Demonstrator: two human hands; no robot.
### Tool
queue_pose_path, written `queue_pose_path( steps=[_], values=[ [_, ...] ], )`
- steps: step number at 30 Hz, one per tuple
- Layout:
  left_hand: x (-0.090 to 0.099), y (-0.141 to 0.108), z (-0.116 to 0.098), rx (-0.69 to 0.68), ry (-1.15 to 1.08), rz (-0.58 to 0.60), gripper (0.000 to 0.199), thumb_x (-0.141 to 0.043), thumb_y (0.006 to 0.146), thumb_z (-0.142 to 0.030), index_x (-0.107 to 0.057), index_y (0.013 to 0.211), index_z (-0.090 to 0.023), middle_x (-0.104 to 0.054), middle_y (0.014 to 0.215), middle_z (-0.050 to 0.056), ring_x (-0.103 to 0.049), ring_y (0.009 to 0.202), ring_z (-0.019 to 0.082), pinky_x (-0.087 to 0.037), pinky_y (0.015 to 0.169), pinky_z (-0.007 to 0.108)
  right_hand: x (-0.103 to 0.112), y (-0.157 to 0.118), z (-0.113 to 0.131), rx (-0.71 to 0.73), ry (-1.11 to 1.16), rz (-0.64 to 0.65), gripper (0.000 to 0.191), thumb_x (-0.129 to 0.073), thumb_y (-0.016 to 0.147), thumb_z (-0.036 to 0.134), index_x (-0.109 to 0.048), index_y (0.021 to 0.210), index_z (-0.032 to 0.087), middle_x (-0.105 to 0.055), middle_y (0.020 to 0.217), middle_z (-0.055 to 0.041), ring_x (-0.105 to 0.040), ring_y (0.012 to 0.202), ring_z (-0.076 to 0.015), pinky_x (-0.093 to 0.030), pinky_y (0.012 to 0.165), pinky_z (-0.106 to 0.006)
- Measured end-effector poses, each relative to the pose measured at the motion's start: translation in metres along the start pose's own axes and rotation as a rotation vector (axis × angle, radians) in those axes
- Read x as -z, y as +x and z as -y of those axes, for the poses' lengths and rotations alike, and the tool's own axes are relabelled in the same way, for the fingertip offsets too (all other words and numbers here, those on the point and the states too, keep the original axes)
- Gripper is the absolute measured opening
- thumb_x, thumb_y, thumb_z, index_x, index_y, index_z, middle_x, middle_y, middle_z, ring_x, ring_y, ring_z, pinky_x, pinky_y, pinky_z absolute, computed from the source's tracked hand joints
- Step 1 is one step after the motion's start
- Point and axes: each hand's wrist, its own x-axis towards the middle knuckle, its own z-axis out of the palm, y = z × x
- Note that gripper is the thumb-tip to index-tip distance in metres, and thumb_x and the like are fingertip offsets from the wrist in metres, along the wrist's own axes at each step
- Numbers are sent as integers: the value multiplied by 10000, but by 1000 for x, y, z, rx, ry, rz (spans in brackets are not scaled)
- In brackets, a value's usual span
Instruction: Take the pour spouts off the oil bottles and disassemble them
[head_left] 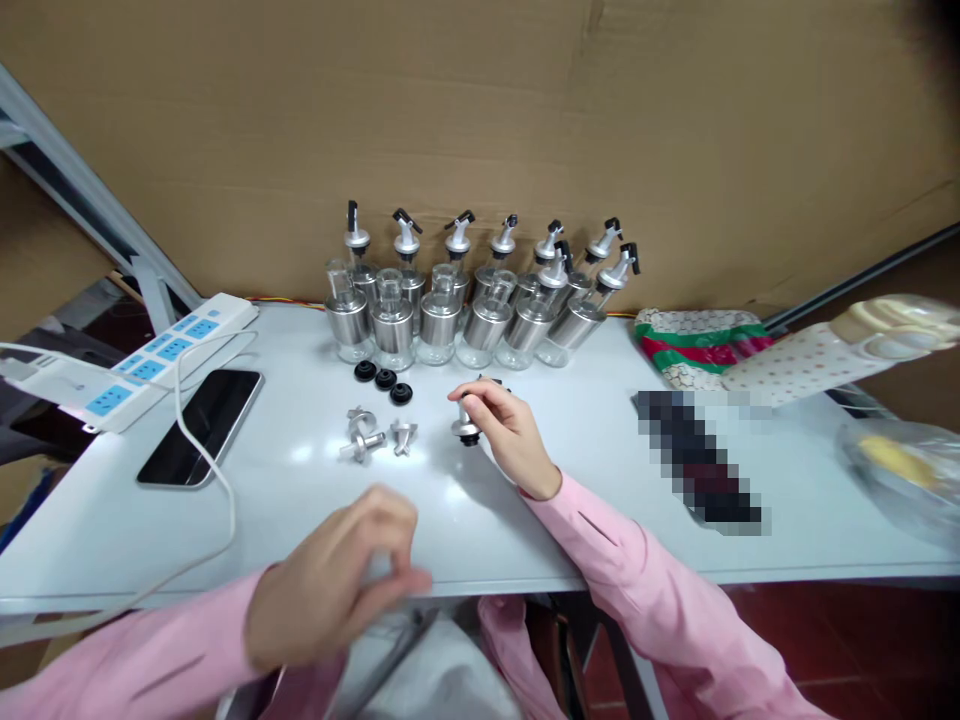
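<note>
Pink cuffs (564, 512) over a white bench (487, 540): a person's right hand (517, 435) pinches a metal pourer (463, 428).

At the near edge hovers the left hand (341, 570), blurred, fingers loosely curled, seemingly empty. The pourer lies far and right of it, at the nearer right hand's thumb and fingertips, just left of that palm, its long axis roughly upright, black end down. Left of the pourer lie three loose metal pieces (403, 437); slightly farther, three black stoppers (385, 379) form a slanting row. Beyond stand glass-and-steel bottles (438, 320) in two rows, four near ones bare-necked, others topped with fitted pourers (458, 240), before a cardboard wall (300, 130).
</note>
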Motion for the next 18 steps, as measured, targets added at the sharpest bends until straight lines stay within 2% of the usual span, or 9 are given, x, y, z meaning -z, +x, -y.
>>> queue_pose_path(
  steps=[3, 5, 7, 9, 11, 15, 18],
  values=[
    [-12, 27, 13, 150, -125, 46, 354, -493, 876, -450, -444, 651, -182, -473, 584, -35, -457, 499, 84, -390, 505, 228, 1, -1, 0, -28, 54, 59, 249, -495, 890, 390, -635, 912, 186, -561, 732, -4, -509, 635, -110, -430, 628, -254],
    [-22, 44, 22, 304, -268, 88, 448, -389, 884, -546, -390, 619, -185, -385, 507, -67, -371, 384, 55, -299, 411, 207, 3, -2, -1, -19, 65, 88, 254, -490, 893, 396, -622, 943, 185, -583, 716, -6, -546, 654, -120, -447, 654, -264],
    [-30, 54, 29, 353, -382, 74, 487, -400, 837, -628, -357, 627, -191, -347, 511, -82, -319, 351, 37, -228, 364, 188, 7, -1, -3, -12, 77, 106, 252, -488, 895, 397, -606, 957, 183, -597, 706, -9, -571, 663, -126, -461, 665, -272],
    [-37, 55, 34, 360, -465, 82, 508, -429, 801, -668, -326, 637, -199, -295, 501, -101, -273, 346, 26, -192, 350, 171, 10, -1, -3, -8, 100, 105, 255, -489, 895, 408, -592, 938, 179, -600, 690, -8, -579, 650, -125, -468, 655, -273],
    [-43, 49, 40, 387, -547, 147, 518, -442, 783, -688, -320, 660, -200, -274, 500, -113, -243, 338, 17, -182, 345, 160, 13, -1, -2, -5, 131, 126, 263, -493, 892, 422, -579, 916, 175, -600, 672, -5, -579, 631, -120, -470, 638, -265],
    [-49, 40, 56, 417, -730, 290, 585, -433, 718, -767, -370, 853, -201, -372, 569, -100, -317, 351, 25, -193, 353, 149, 10, -3, 4, -31, 202, 307, 252, -496, 892, 417, -552, 912, 172, -623, 699, -20, -594, 626, -117, -471, 595, -247],
    [-50, 42, 63, 444, -778, 306, 611, -376, 730, -784, -398, 855, -187, -399, 563, -86, -346, 349, 34, -190, 357, 156, 7, -4, 6, 4, 114, 363, 236, -489, 896, 397, -574, 898, 177, -642, 739, -30, -606, 657, -120, -474, 603, -242]
  ],
)
